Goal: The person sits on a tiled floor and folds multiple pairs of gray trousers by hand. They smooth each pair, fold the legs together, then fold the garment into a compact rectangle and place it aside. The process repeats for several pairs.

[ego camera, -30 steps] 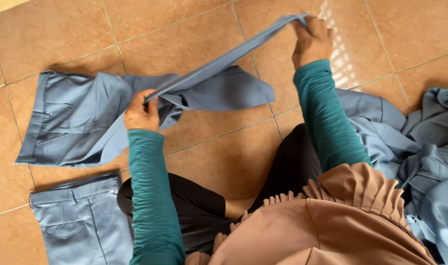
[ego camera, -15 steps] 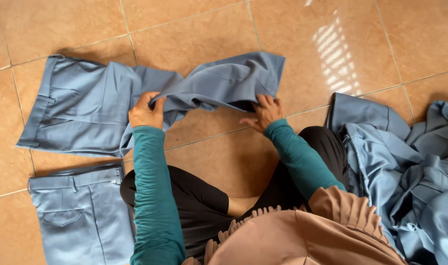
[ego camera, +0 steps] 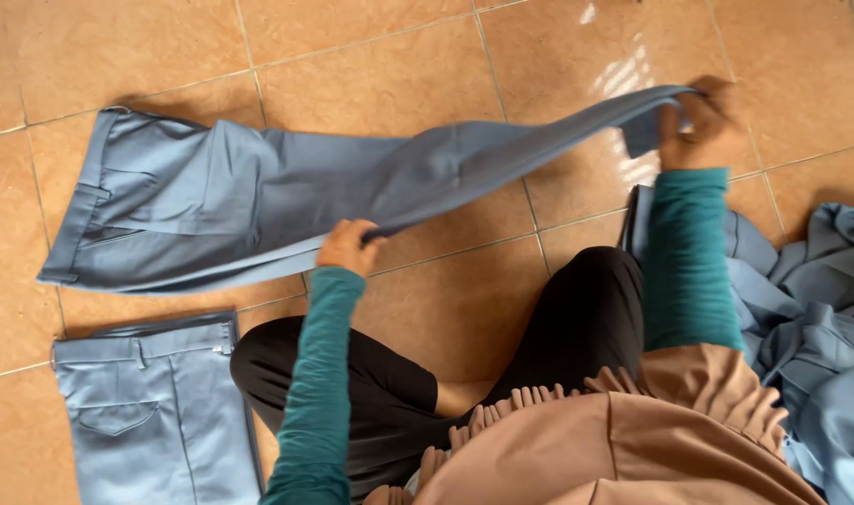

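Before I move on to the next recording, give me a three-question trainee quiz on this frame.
1. True or false: the right hand holds the trouser leg end raised off the floor.
2. What does the left hand grip?
3. Where is the folded pair? A) lower left B) top right

Key: 1 true. 2 the blue-grey trousers, mid-leg. 3 A.

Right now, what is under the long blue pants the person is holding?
Under the blue pants lies the orange tiled floor. The left hand and right hand lift the leg end, so bare tiles show beneath it. Whatever lies under the flat waist part is covered.
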